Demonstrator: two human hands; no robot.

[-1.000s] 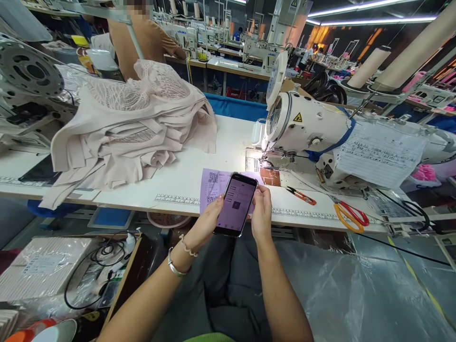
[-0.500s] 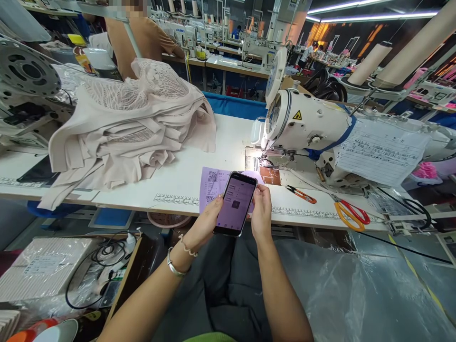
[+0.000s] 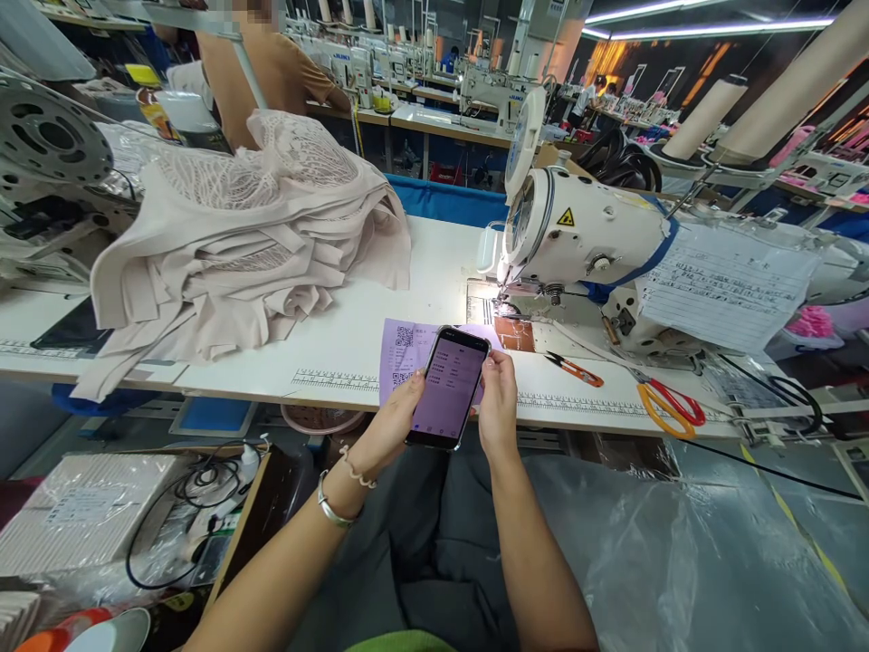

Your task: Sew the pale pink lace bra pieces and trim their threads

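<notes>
A black smartphone [image 3: 449,388] is held tilted over the front edge of the table, its screen lit with lines of text. My left hand [image 3: 395,412] grips its left side, thumb along the edge. On the opposite side, my right hand [image 3: 498,398] is closed round the upper right edge of the phone. Behind the phone lies a purple paper sheet [image 3: 397,353] with QR codes, partly covered by it. The sewing machine [image 3: 577,222] stands just beyond, its lamp lighting the needle area.
A heap of pale lace garments [image 3: 251,235] covers the table's left part. To the right lie orange-handled thread snips [image 3: 577,369] and scissors [image 3: 669,407] with red and orange handles. An open drawer [image 3: 248,516] holds cables and packets. Another person [image 3: 254,77] sits beyond the garments.
On the phone screen, a small dark square has gone and more text shows in the lines. Both hands stay in place round the phone.
</notes>
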